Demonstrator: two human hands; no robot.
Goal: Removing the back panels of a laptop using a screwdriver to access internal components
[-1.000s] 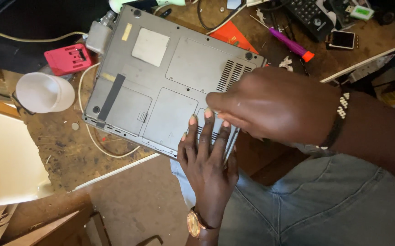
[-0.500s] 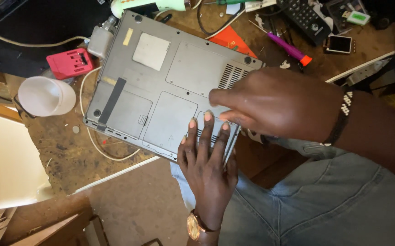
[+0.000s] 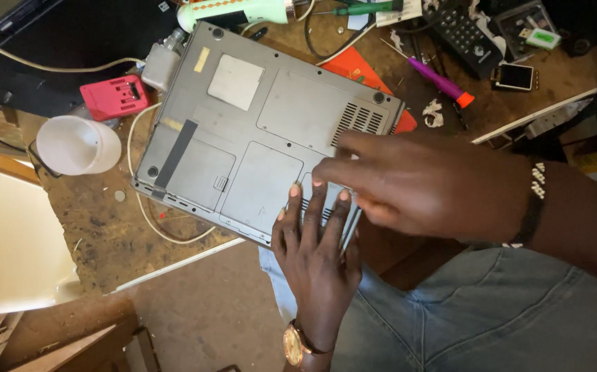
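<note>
Head view:
Laptop: a grey laptop [image 3: 257, 131] lies bottom side up across the middle of the frame, on a worn brown surface [image 3: 98, 234]; its lower right corner juts past the surface edge, over the person's lap in blue jeans [image 3: 491, 317].
Laptop details: a dark strip of tape sits near its left end, a paler square patch near its upper edge, a vent grille toward its right end.
Left hand: the left hand [image 3: 315, 255] comes up from the bottom centre, palm down and fingers spread flat on the laptop's lower right corner; it is open and grips nothing. A gold-coloured watch [image 3: 293, 344] is on its wrist.
Right hand: the right hand [image 3: 429, 182] reaches in from the right edge, above the laptop's right end, fingers stretched leftward with the tips just over the left hand's fingertips. It looks loosely open; whether it pinches anything small I cannot tell. A dark beaded band [image 3: 532, 203] circles its wrist.
Left of the laptop: a white plastic cup [image 3: 78, 145] lies on its side; a small pink box [image 3: 114, 96] sits above it.
Upper right: an orange sheet [image 3: 360, 69] peeks from under the laptop, a purple marker with an orange cap [image 3: 439, 81] lies near it, and a black remote [image 3: 462, 31] is above.
Top centre: a green-handled screwdriver [image 3: 360, 9].
</note>
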